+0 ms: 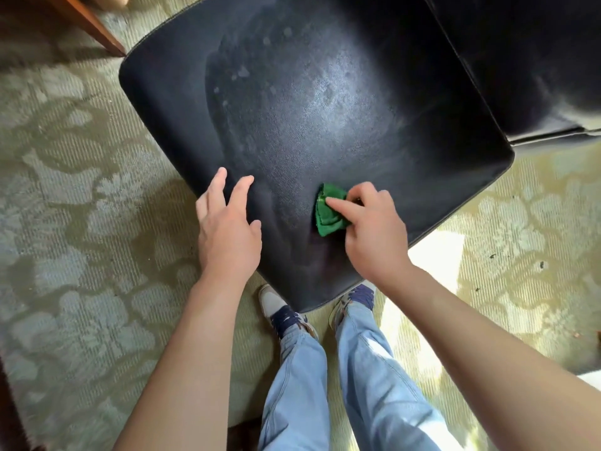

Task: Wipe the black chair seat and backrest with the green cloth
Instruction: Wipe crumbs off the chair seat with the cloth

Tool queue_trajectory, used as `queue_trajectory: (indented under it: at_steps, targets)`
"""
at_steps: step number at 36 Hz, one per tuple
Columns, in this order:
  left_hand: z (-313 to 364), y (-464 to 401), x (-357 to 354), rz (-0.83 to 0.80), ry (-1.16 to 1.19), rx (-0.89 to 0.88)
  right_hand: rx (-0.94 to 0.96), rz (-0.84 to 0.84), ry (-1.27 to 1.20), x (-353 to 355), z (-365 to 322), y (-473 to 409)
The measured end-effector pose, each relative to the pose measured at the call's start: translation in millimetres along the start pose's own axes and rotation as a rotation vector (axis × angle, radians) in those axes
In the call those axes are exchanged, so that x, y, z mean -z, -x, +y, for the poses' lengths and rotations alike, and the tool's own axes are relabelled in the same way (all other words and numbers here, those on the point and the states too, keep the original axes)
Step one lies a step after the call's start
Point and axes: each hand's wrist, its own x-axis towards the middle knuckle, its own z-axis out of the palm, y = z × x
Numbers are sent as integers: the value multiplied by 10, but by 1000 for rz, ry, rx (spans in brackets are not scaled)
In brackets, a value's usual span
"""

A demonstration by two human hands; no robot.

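The black chair seat [312, 125] fills the middle of the head view, dusty and smeared, with pale spots toward its far left. Its black backrest [533, 60] rises at the upper right. A small bunched green cloth [327, 216] lies on the seat near the front edge. My right hand [374, 236] holds the cloth, forefinger stretched across its top and the other fingers curled round its right side. My left hand [227, 229] rests over the seat's front left edge with fingers straight and spread, holding nothing.
A pale green carpet [81, 206] with a leaf pattern surrounds the chair. A brown wooden leg [94, 27] slants at the top left. My legs in blue jeans and shoes [283, 314] stand right at the seat's front corner.
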Motion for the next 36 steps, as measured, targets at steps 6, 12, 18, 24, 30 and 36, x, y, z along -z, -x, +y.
queue_trajectory:
  at_steps: [6,12,18,24,30,36]
  targets:
    - [-1,6,-3,3,-25,-12,323,-256,59,-193,-205,442]
    - [83,76,-32,-36,-41,32,384,-304,-114,-168,24,778]
    - [240,300,-159,-89,-3,65,-59,152,-247,223,693,546]
    - [366,414,-260,-82,-2,101,-347,257,-270,207,1033,416]
    - [375,454,-333,-61,-62,104,-229,151,-280,-118,698,692]
    - [319,435,-327,-56,-68,71,70,-151,-353,-565,264,1275]
